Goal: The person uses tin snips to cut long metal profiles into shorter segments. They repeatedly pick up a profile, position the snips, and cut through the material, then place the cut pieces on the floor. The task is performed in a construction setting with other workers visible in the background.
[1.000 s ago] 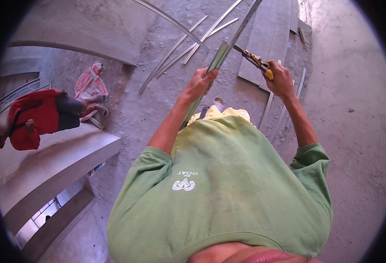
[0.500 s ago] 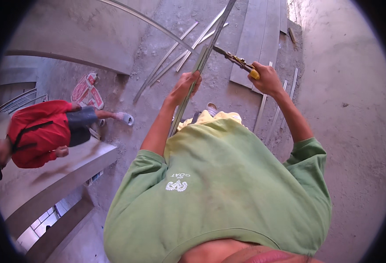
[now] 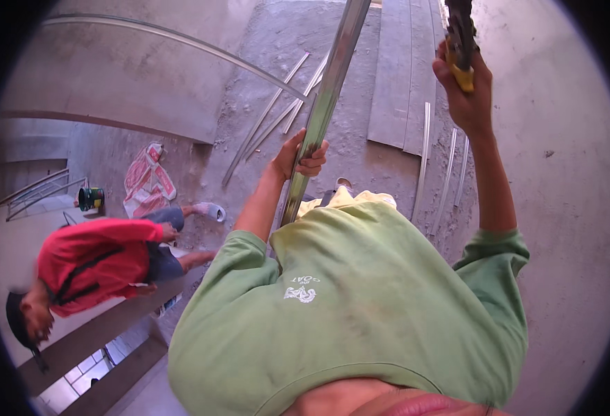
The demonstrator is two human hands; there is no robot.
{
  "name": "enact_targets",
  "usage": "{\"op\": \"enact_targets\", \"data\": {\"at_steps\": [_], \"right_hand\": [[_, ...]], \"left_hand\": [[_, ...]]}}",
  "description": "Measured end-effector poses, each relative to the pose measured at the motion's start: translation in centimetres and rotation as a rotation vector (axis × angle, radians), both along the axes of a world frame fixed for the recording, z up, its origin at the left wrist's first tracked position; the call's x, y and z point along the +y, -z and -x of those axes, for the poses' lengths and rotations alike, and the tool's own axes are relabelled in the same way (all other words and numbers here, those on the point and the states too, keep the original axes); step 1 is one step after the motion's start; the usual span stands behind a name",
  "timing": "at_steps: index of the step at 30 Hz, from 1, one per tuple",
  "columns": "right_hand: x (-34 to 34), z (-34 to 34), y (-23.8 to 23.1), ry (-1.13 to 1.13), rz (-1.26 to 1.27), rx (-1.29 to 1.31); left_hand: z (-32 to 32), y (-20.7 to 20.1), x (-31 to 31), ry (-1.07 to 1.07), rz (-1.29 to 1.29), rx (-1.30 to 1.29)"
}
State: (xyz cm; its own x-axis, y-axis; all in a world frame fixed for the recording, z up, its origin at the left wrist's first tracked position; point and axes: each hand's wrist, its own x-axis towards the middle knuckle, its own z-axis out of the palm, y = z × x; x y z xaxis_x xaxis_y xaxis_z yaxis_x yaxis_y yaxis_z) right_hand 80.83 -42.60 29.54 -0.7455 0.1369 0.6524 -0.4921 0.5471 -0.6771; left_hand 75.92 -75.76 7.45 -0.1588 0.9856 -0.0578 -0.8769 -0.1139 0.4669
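- Bare concrete floor [image 3: 568, 208] all around, grey and rough, seen from above.
- Green shirt [image 3: 360, 305] filling the lower middle of the view, sleeves pushed up past the elbows.
- Another person in a red top [image 3: 90, 267] at lower left, bent forward beside a low concrete ledge [image 3: 97, 333], well apart from both hands.
- Flat grey boards [image 3: 402, 76] lying on the floor at upper middle.
- Long shiny metal channel [image 3: 325, 104] running steeply from the top edge down to the chest, tilted slightly, lower end hidden behind the shirt.
- Loose metal strips [image 3: 277, 118] scattered on the floor left of the channel, more strips [image 3: 424, 152] just right of the boards.
- Red and white sack [image 3: 147, 182] spread flat at left, small green can [image 3: 91, 198] near it.
- Left hand [image 3: 301, 158] wrapped around the channel about midway along its visible length, fingers curled shut over it.
- Right hand [image 3: 465, 87] raised at upper right, closed in a fist on the yellow handle of a tool [image 3: 461, 38], tool head dark and cut off by the top edge, just right of the channel and not visibly touching it.
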Motion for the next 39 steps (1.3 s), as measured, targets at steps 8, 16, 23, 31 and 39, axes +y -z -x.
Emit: {"op": "enact_targets", "data": {"at_steps": [8,16,23,31,39], "right_hand": [[5.7,7.7,6.4,0.067,-0.604,-0.69],[-0.2,3.8,-2.2,-0.293,-0.049,-0.269],[1.1,5.8,7.5,-0.216,-0.23,-0.79],[0.2,-1.1,13.9,-0.194,0.024,-0.887],[-5.9,-1.7,18.8,-0.132,0.743,-1.052]], "left_hand": [[-0.6,0.7,0.8,0.09,-0.099,-0.013],[-1.7,1.1,0.3,0.033,-0.083,-0.017],[-1.7,0.3,1.1,0.004,-0.066,0.06],[-1.6,0.8,0.7,-0.024,0.027,0.034],[-1.6,0.7,1.1,-0.124,0.109,0.173]]}}
